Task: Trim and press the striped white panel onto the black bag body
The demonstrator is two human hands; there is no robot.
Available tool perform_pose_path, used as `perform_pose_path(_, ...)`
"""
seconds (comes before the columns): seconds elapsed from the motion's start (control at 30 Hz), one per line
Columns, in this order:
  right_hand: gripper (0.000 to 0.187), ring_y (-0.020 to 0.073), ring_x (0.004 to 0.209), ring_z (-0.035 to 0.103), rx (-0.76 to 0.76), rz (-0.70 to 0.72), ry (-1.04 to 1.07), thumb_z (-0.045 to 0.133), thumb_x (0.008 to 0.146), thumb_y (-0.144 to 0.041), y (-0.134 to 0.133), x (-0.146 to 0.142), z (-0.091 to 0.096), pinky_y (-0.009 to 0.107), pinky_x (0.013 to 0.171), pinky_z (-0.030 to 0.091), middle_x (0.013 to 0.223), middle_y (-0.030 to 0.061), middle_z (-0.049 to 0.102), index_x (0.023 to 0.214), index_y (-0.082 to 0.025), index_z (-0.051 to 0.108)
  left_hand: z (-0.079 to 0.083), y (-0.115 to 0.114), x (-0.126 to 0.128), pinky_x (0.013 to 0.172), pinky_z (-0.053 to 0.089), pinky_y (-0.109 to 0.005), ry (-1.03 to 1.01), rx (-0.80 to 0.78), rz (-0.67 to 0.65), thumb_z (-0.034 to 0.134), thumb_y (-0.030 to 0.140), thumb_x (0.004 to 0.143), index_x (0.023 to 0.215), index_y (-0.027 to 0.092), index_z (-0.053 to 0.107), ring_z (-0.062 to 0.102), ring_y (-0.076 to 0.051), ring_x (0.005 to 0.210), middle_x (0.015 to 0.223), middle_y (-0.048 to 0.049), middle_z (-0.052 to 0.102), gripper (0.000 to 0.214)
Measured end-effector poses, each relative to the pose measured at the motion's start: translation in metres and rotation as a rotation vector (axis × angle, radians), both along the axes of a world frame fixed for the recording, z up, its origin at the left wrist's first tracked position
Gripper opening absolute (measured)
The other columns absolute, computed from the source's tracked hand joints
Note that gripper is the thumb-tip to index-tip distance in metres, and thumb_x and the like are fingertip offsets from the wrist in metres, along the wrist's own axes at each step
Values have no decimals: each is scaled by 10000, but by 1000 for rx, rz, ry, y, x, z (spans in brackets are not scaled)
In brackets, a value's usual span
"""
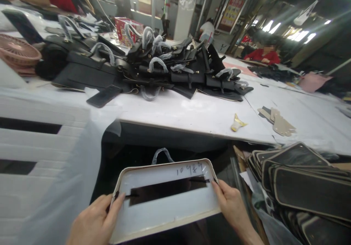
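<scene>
A shallow white tray-like box (164,213) with a long rectangular slot and handwritten digits is tilted up in front of me at the lower middle. My left hand (94,217) grips its left edge, thumb inside the rim. At the opposite edge, my right hand (229,201) is closed on the rim in the same way. Thin dark strips lie at both ends of the slot, close to my thumbs. Just behind the far rim rises a plastic-wrapped handle (163,152); what it belongs to is hidden by the box.
Black handbags (175,66) with wrapped handles are heaped on the white table (175,108), beside a dark phone (104,96). Dark panels (309,190) are stacked at right. Beige pieces (279,121) and a small yellow-white item (238,122) lie nearby. A co-worker (263,56) sits farther back.
</scene>
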State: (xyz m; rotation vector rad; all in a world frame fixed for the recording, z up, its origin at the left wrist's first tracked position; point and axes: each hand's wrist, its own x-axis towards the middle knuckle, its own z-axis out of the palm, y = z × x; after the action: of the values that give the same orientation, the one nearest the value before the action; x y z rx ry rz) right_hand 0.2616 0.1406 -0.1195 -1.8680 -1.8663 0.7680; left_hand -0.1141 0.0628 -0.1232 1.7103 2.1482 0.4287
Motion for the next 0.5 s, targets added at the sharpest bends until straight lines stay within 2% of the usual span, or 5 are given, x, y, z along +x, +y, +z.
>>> perform_pose_path(0.1,462,230,736,645,-99,-57,119,570,872,-586,-2,1,3,256,634,460,809,67,705,1008,-162,694,3,-7,3,606,492,-302,-109,-44,59,434,643,811,862,264,751,642,-247,691,758,-79,651,496)
perform_pose_path(0.2,554,262,877,667,-171,-121,228,679,788,-565,-9,2,2,287,751,514,981,73,727,1165,-160,658,-3,-17,5,644,509,-296,-224,-83,138,524,679,786,930,255,709,651,-234,736,818,-37,644,484)
perform_pose_path(0.3,561,263,803,668,-181,-198,338,638,799,-593,-19,0,-4,297,676,527,892,79,728,1112,-130,683,-6,-24,10,733,509,-311,-321,-44,192,526,653,812,1014,235,681,648,-235,825,911,-33,635,490)
perform_pose_path(0.4,571,264,720,664,-178,-284,475,635,779,-624,-28,-5,-10,309,627,537,748,66,705,1029,-118,721,0,-27,19,833,482,-319,-400,19,206,504,567,878,1096,223,652,623,-230,942,996,-39,614,434)
perform_pose_path(0.5,563,275,599,638,-167,-379,444,659,727,-638,-32,-4,-13,322,554,525,475,26,564,923,-120,757,9,-29,24,869,459,-317,-470,40,197,492,446,927,1192,212,616,598,-210,973,1028,-44,590,375)
